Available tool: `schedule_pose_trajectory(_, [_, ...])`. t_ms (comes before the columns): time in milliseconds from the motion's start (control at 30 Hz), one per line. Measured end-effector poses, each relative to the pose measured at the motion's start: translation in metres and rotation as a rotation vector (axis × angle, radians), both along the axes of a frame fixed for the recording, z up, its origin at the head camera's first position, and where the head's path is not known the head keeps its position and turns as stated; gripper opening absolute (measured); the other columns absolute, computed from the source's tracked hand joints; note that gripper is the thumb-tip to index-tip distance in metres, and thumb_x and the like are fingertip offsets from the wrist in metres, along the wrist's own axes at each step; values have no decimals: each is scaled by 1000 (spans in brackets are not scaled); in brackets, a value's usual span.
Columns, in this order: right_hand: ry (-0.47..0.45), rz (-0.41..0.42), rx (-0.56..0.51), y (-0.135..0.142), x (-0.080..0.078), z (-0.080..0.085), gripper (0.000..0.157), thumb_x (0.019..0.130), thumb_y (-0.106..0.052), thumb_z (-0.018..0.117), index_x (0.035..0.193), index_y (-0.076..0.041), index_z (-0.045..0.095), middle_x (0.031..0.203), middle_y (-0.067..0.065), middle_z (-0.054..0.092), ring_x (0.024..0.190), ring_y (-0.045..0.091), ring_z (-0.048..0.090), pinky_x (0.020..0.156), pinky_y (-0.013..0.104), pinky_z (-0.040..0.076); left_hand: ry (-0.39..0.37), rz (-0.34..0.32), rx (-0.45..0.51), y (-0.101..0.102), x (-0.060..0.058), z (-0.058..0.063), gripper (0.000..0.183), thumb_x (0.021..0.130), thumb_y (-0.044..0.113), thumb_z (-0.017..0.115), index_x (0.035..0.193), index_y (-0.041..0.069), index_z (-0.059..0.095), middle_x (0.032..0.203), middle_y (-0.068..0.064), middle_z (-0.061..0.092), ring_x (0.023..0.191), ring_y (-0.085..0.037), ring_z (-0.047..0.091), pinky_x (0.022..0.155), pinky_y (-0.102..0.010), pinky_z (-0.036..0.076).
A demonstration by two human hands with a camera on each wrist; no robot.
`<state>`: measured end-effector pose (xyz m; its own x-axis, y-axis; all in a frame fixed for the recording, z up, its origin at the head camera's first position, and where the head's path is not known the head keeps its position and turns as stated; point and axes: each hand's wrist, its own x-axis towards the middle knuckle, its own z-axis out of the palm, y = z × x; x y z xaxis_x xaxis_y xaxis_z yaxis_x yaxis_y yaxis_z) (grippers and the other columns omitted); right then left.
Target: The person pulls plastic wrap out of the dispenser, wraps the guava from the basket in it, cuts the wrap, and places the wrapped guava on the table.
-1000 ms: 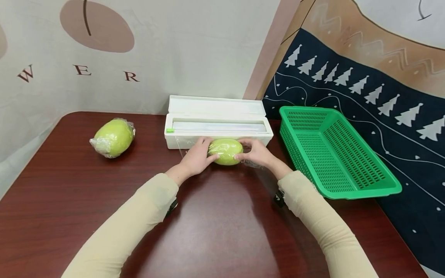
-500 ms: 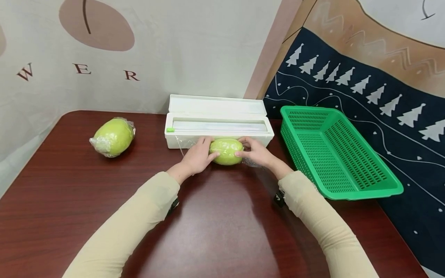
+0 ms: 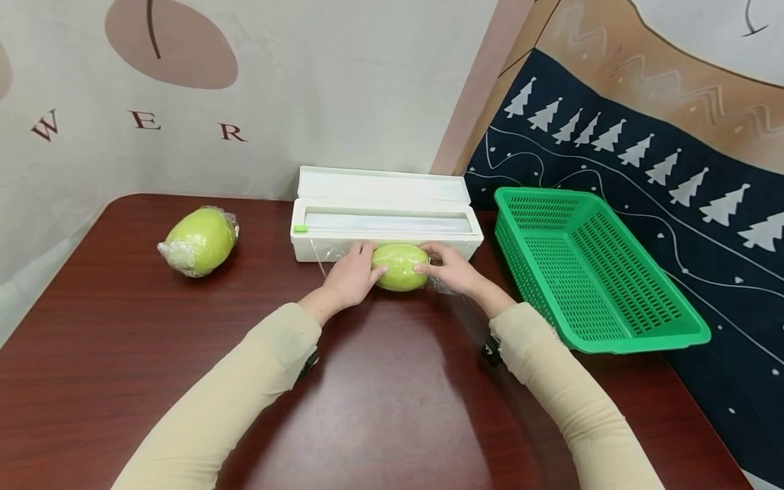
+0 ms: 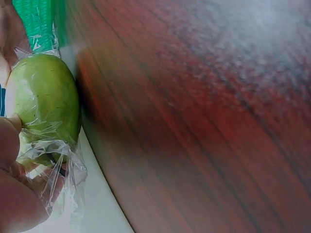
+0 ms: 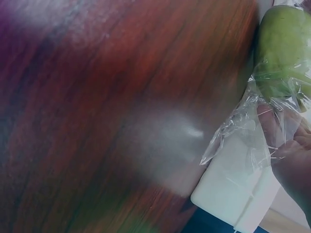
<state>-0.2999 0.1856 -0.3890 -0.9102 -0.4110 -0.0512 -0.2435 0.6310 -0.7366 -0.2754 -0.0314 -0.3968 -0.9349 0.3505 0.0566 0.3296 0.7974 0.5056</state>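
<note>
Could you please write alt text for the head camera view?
A person's left hand and right hand hold a film-wrapped green fruit before an open white box. Another wrapped fruit lies at left; a green basket at right.

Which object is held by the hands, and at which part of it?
The wrapped green fruit before the white box: the left hand holds its left end, the right hand its right end.

An indoor corner of unclear kind: a wood-grained worktop [image 3: 392,408] stands against a lettered pale backdrop [image 3: 343,88] and a tree-print backdrop [image 3: 692,228].
</note>
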Motion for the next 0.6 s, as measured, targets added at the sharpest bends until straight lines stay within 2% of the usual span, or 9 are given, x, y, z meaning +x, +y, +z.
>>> schedule_pose_trajectory(367, [-31, -31, 38, -1, -2, -1, 46, 91, -24, 58, 128, 2, 50, 128, 20, 55, 120, 32, 52, 102, 44, 41, -35, 21, -7, 2, -1, 3, 54, 98, 34, 45, 138, -1, 35, 130, -25, 43, 105, -40, 56, 92, -48, 46])
schedule_pose_trajectory(600, [-46, -39, 59, -1, -2, 2, 46, 92, -25, 57, 129, 1, 50, 130, 20, 54, 121, 32, 52, 101, 44, 42, -17, 29, -19, 3, 0, 3, 54, 98, 34, 46, 138, 0, 35, 125, -26, 45, 101, -40, 58, 90, -48, 47])
